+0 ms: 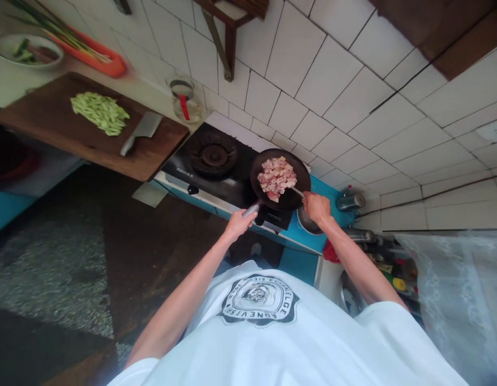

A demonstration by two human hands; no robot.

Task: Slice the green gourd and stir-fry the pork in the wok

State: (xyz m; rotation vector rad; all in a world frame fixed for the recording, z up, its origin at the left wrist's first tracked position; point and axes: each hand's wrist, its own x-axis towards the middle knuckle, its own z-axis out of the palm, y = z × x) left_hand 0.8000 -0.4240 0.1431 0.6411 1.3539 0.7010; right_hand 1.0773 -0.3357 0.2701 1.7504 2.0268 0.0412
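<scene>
Head view, pan (280, 179) between hands (239, 222), (316, 208)

Matt black pan (298, 172) with metal handle (251, 209), glossy white wall tiles (336, 69) (smooth), wooden cutting board (63, 126).

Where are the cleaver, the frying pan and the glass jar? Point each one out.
cleaver (146, 127): head view, on the flat of its blade, lying on the cutting board.
frying pan (300, 179): head view, on its dark inner wall, right of the meat.
glass jar (185, 102): head view, on its clear side.
</scene>
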